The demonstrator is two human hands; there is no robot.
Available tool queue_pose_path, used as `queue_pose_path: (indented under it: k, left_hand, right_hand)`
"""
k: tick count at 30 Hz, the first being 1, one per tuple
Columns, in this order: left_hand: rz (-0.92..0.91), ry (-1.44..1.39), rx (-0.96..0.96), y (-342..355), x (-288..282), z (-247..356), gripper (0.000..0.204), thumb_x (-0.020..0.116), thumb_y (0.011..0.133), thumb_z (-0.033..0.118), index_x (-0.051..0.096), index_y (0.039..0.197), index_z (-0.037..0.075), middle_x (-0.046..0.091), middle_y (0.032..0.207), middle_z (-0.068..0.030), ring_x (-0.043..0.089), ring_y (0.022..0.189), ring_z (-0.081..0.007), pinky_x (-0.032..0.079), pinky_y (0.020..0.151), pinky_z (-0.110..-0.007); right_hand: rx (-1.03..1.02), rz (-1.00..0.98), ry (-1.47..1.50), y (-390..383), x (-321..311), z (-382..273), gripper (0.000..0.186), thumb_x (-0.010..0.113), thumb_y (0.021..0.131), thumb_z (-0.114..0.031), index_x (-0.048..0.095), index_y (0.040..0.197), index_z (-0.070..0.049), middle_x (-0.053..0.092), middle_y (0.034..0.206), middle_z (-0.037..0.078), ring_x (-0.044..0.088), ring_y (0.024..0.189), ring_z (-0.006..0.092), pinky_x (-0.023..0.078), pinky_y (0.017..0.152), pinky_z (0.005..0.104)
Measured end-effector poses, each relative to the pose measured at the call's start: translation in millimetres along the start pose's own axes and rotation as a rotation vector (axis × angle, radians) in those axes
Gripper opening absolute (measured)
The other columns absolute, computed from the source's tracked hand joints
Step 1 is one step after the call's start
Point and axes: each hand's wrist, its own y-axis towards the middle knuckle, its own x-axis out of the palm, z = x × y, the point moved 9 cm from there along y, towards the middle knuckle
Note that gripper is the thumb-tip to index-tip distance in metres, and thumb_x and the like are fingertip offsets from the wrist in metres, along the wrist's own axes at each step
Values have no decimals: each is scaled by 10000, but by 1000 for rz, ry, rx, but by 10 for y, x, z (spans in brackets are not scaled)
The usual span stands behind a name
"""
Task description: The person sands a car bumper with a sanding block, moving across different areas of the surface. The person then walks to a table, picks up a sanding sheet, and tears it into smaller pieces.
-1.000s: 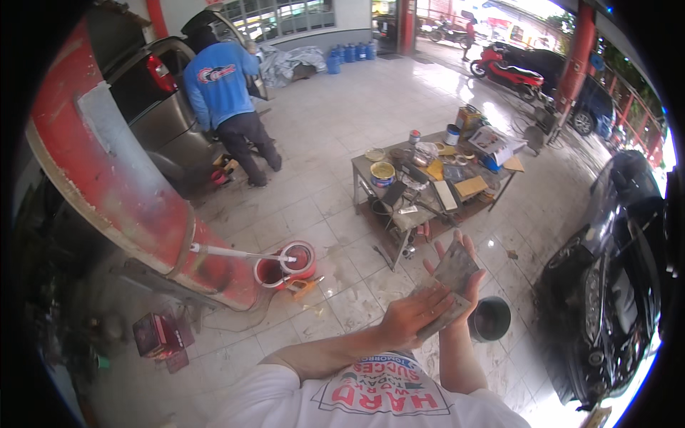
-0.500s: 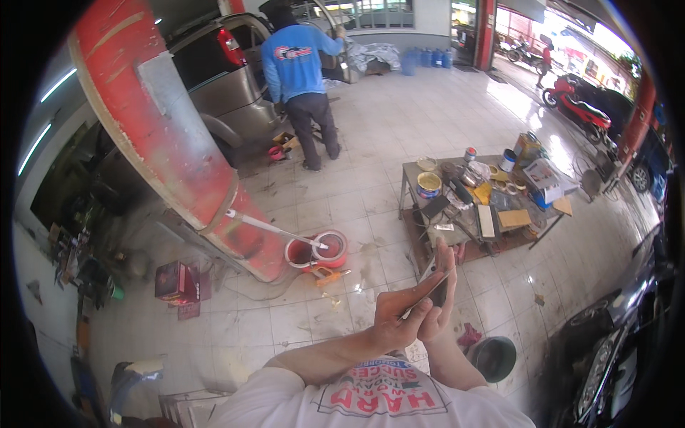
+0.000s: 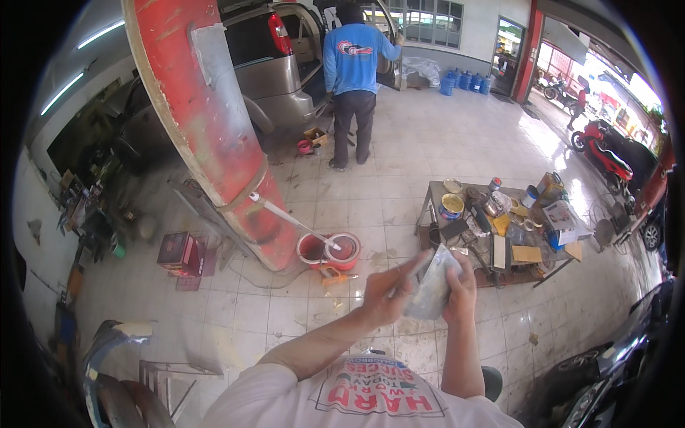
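The right hand's (image 3: 461,291) fingers grip the right edge of a grey sheet (image 3: 430,294), held up on the near side of the tabletop (image 3: 437,192). The left hand (image 3: 387,295) is at the sheet's left edge, fingers outstretched and blurred; I cannot tell whether they grip it. Half a second ago the palms faced together with the sheet between; now they have parted and its face shows. Red buckets (image 3: 345,265) stand left of the tabletop; farther off, beyond it and leftward, a co-worker (image 3: 354,68) still stands beside a vehicle (image 3: 275,80).

Since 0.5 s ago | left hand (image 3: 389,289), right hand (image 3: 461,289): pressed together → parted | gray sheet (image 3: 430,292): mostly hidden → broad face showing
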Motion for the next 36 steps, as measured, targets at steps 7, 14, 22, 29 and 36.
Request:
queue_pose_path:
  k: [7,14,22,29,36]
  left_hand:
    - [-624,421,581,-516,752,168,592,684,866,301,612,1403,64,584,1457,-178,564,1351,-385,418,1130,-523]
    - [-676,353,561,-546,632,32,608,703,795,260,643,1372,76,593,1440,-195,590,1316,-386,458,1092,-511]
    - [-309,114,202,-65,294,-39,512,722,837,41,655,1345,47,652,1343,-217,661,1222,-356,544,1009,-375]
    - [-122,169,-333,181,-215,-805,377,679,987,197,660,1313,9,718,1204,-199,735,993,-270,574,844,-385]
    - [788,-589,-682,-172,-1383,-2433,492,765,890,527,678,1001,56,684,742,-32,681,659,-210,567,580,-338]
  right_hand:
    - [474,-359,1021,69,304,885,485,473,1054,-435,482,1460,-172,598,1073,141,497,826,251,427,696,379]
    - [529,-354,1159,39,354,990,632,412,1057,-541,391,1550,-148,639,1128,166,493,807,258,429,661,408]
    - [-55,-186,715,66,262,868,728,436,1058,-546,320,1587,-59,684,967,97,600,831,192,508,728,345]
    - [-424,122,-978,-261,269,385,685,642,983,-286,394,1530,43,706,1153,141,672,1091,258,482,987,342]
    - [-41,339,-509,-437,-151,204,342,747,863,-52,686,1188,32,675,1064,163,648,979,278,510,846,372]
